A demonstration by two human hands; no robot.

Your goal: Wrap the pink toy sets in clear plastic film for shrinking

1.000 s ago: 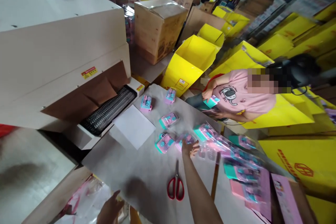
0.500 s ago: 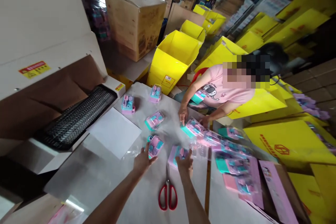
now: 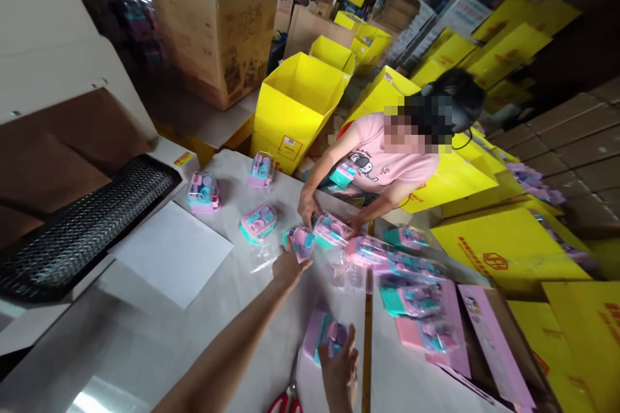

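My left hand (image 3: 287, 266) reaches forward over the grey table (image 3: 145, 342) and grips a pink-and-teal toy set (image 3: 303, 241) wrapped in clear film. My right hand (image 3: 340, 368) sits close to me at the bottom edge, holding another wrapped pink-and-teal toy set (image 3: 325, 334). Red-handled scissors (image 3: 287, 402) lie just left of my right hand. Three more wrapped toy sets (image 3: 258, 222) lie loose further out on the table. Across the table a person in a pink shirt (image 3: 382, 158) has both hands on a wrapped set (image 3: 331, 229).
A shrink tunnel's mesh conveyor (image 3: 72, 232) opens at the left, a white sheet (image 3: 172, 251) in front of it. A pile of pink-and-teal packs (image 3: 411, 297) lies at the right. Open yellow cartons (image 3: 295, 103) and a brown carton (image 3: 213, 26) stand behind.
My left hand has pushed its toy set forward toward the other person. My right hand has drawn its set back toward me. The other person's hands moved left onto a set.
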